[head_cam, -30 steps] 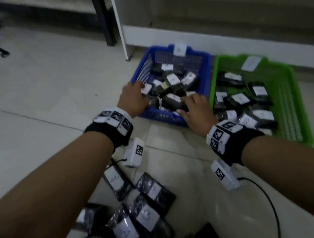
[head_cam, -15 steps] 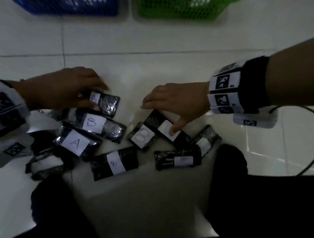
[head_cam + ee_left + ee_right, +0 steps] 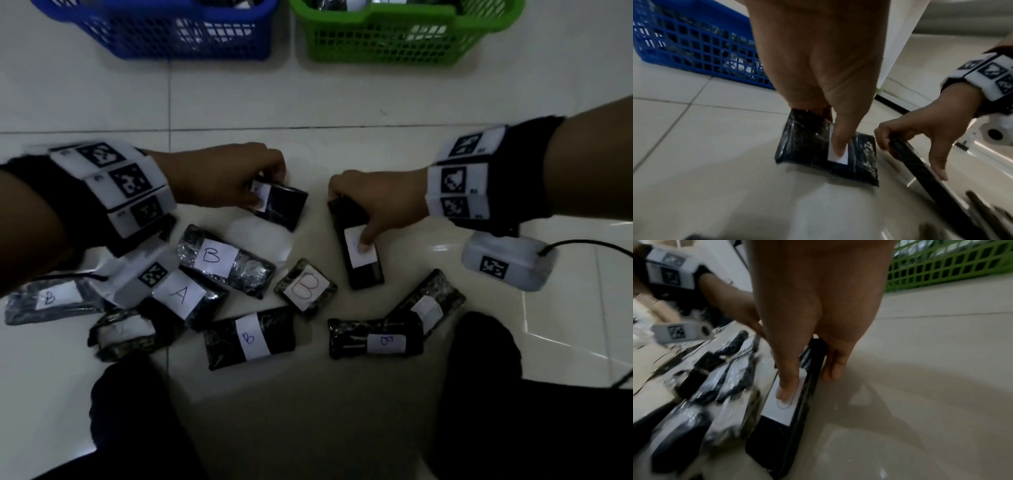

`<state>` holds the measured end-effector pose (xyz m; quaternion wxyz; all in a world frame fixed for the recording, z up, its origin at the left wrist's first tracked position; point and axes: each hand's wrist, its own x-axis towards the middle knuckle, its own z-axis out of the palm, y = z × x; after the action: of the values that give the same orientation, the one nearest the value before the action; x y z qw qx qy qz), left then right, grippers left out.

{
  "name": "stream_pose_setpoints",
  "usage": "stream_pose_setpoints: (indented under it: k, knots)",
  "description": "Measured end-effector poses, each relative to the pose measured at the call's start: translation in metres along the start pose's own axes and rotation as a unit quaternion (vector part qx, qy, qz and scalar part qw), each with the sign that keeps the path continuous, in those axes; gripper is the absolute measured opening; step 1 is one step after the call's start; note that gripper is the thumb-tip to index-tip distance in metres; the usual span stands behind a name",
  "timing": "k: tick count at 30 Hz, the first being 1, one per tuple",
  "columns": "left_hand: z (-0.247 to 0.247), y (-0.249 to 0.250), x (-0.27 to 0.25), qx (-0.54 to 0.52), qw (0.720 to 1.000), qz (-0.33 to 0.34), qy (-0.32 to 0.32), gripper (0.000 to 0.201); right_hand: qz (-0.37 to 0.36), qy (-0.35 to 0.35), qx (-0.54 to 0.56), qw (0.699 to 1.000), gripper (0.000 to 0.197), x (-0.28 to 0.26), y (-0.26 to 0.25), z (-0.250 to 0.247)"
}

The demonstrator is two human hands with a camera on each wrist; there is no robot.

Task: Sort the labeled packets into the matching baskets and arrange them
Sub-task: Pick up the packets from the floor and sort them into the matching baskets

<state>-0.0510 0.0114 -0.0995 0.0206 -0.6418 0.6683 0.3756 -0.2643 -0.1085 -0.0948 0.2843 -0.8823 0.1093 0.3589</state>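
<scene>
**Both hands on packets on the floor**

The left hand (image 3: 219, 174) pinches a squat packet (image 3: 281, 205), thumb on its label. The right hand (image 3: 373, 202) clamps a long packet (image 3: 359, 246), its long axis running from the baskets toward the person. Bare tile separates them from the blue basket (image 3: 164, 31) and green basket (image 3: 394, 37).

Left hand (image 3: 219, 178) pinches a packet (image 3: 279, 204); right hand (image 3: 376, 198) grips another packet (image 3: 359, 246), thumb on label. Loose packets on floor (image 3: 376, 109). Blue basket (image 3: 164, 31), green basket (image 3: 394, 37) beyond.
</scene>
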Motion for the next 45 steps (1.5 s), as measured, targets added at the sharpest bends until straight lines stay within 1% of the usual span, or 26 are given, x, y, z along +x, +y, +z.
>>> stream_pose_setpoints:
  k: [2, 4, 6, 8, 11, 14, 16, 19, 22, 23, 24, 26, 27, 29, 30, 32, 34, 36, 37, 39, 41, 42, 43, 44, 45]
  knots:
    - [-0.009, 0.004, 0.003, -0.053, 0.998, -0.017, -0.002, 0.034, 0.037, 0.006, 0.06, 0.998, 0.053, -0.002, 0.008, -0.017]
    - [-0.023, 0.01, 0.006, -0.108, 0.993, -0.046, 0.002, 0.035, 0.057, 0.022, 0.121, 0.991, 0.041, -0.006, 0.017, -0.036]
    - [-0.038, 0.013, 0.011, -0.141, 0.988, -0.066, 0.014, 0.044, 0.062, 0.058, 0.175, 0.981, 0.037, -0.013, 0.025, -0.057]
    - [-0.054, 0.015, 0.015, -0.2, 0.977, -0.073, 0.031, 0.052, 0.064, 0.099, 0.215, 0.97, 0.037, -0.023, 0.031, -0.08]
    - [-0.08, 0.024, 0.022, -0.264, 0.959, -0.07, 0.079, 0.053, 0.074, 0.168, 0.254, 0.95, 0.023, -0.037, 0.04, -0.114]
    - [-0.11, 0.036, 0.028, -0.304, 0.938, -0.05, 0.158, 0.051, 0.086, 0.249, 0.284, 0.922, 0.016, -0.054, 0.049, -0.148]
    - [-0.124, 0.039, 0.033, -0.314, 0.921, -0.042, 0.227, 0.044, 0.09, 0.301, 0.304, 0.899, 0.015, -0.064, 0.058, -0.166]
    - [-0.141, 0.041, 0.048, -0.291, 0.89, -0.024, 0.351, 0.029, 0.092, 0.399, 0.325, 0.852, 0.02, -0.076, 0.074, -0.193]
    - [-0.147, 0.043, 0.074, -0.308, 0.859, -0.04, 0.406, 0.018, 0.12, 0.49, 0.329, 0.798, 0.024, -0.073, 0.094, -0.207]
    - [-0.142, 0.044, 0.083, -0.304, 0.855, -0.053, 0.418, 0.018, 0.138, 0.508, 0.332, 0.782, 0.024, -0.068, 0.1, -0.205]
    - [-0.145, 0.044, 0.093, -0.292, 0.854, -0.067, 0.427, 0.023, 0.154, 0.53, 0.33, 0.766, 0.022, -0.064, 0.108, -0.21]
    - [-0.139, 0.044, 0.113, -0.281, 0.858, -0.103, 0.418, 0.038, 0.185, 0.555, 0.327, 0.742, 0.022, -0.052, 0.123, -0.213]
    - [-0.139, 0.044, 0.123, -0.28, 0.859, -0.109, 0.414, 0.043, 0.199, 0.565, 0.334, 0.727, 0.022, -0.046, 0.132, -0.217]
    - [-0.139, 0.045, 0.143, -0.281, 0.859, -0.109, 0.414, 0.046, 0.222, 0.579, 0.355, 0.699, 0.015, -0.036, 0.143, -0.22]
    - [-0.141, 0.047, 0.151, -0.271, 0.861, -0.118, 0.414, 0.046, 0.228, 0.579, 0.368, 0.69, 0.011, -0.03, 0.147, -0.219]
    - [-0.153, 0.049, 0.164, -0.235, 0.869, -0.142, 0.412, 0.042, 0.221, 0.58, 0.4, 0.674, 0.009, -0.021, 0.155, -0.22]
    - [-0.165, 0.05, 0.175, -0.213, 0.872, -0.166, 0.408, 0.041, 0.203, 0.583, 0.428, 0.66, 0.015, -0.012, 0.162, -0.223]
    - [-0.173, 0.048, 0.185, -0.203, 0.872, -0.175, 0.41, 0.037, 0.184, 0.59, 0.445, 0.648, 0.023, -0.007, 0.157, -0.227]
    - [-0.178, 0.045, 0.193, -0.199, 0.873, -0.18, 0.407, 0.035, 0.177, 0.593, 0.446, 0.646, 0.026, -0.002, 0.158, -0.228]
    - [-0.185, 0.035, 0.208, -0.194, 0.883, -0.197, 0.379, 0.03, 0.163, 0.598, 0.438, 0.651, 0.026, 0.01, 0.162, -0.227]
    - [-0.19, 0.028, 0.219, -0.181, 0.898, -0.203, 0.345, 0.03, 0.155, 0.598, 0.445, 0.648, 0.028, 0.021, 0.167, -0.221]
    - [-0.19, 0.025, 0.224, -0.167, 0.906, -0.206, 0.33, 0.03, 0.165, 0.588, 0.44, 0.658, 0.026, 0.028, 0.171, -0.218]
    - [-0.19, 0.023, 0.228, -0.143, 0.914, -0.208, 0.317, 0.032, 0.188, 0.578, 0.405, 0.683, 0.024, 0.033, 0.175, -0.214]
    - [-0.188, 0.02, 0.234, -0.107, 0.924, -0.214, 0.297, 0.035, 0.226, 0.56, 0.348, 0.717, 0.024, 0.039, 0.178, -0.209]
    - [-0.184, 0.017, 0.237, -0.058, 0.935, -0.222, 0.27, 0.039, 0.252, 0.546, 0.294, 0.743, 0.026, 0.042, 0.179, -0.204]
